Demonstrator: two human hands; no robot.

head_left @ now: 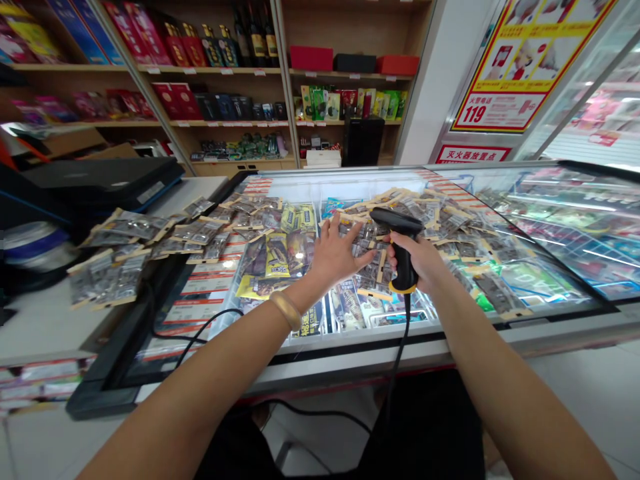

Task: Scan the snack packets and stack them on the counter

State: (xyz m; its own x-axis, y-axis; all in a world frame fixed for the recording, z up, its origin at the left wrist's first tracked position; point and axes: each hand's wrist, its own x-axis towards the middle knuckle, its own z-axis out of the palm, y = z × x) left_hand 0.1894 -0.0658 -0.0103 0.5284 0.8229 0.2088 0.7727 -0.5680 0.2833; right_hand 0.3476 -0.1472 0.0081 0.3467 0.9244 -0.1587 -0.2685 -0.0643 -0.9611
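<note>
By the right hand [426,263], a black barcode scanner [404,268] is gripped by its handle, the fingers wrapped round it. It is held above the glass top of a chest freezer [360,354], right of the middle of the near edge, its nose turned toward the left hand [336,253]. The left hand is spread wide, palm down, over the packets [454,220], with nothing seen in its grasp; whether the fingertips are resting on the packets cannot be told.

For the scanner to be handled well, the wrist is best kept steady and the nose aimed at one label at a time, with the spread fingers kept out of its line. Packets are best pressed flat, since creases and glare could spoil a reading, and the cable [405,337] is best left slack over the near edge.

The packets are small, flat and glossy, with dark contents visible and tan borders. They are heaped loosely toward the far edge and scattered toward the right edge; others are strewn across the left edge and onto a pale counter [35,333]. Beneath the smooth, reflective glass, crinkled yellow pouches [277,255] are seen. A smooth, rounded gold-coloured bangle [285,311] is worn on the left wrist.
</note>
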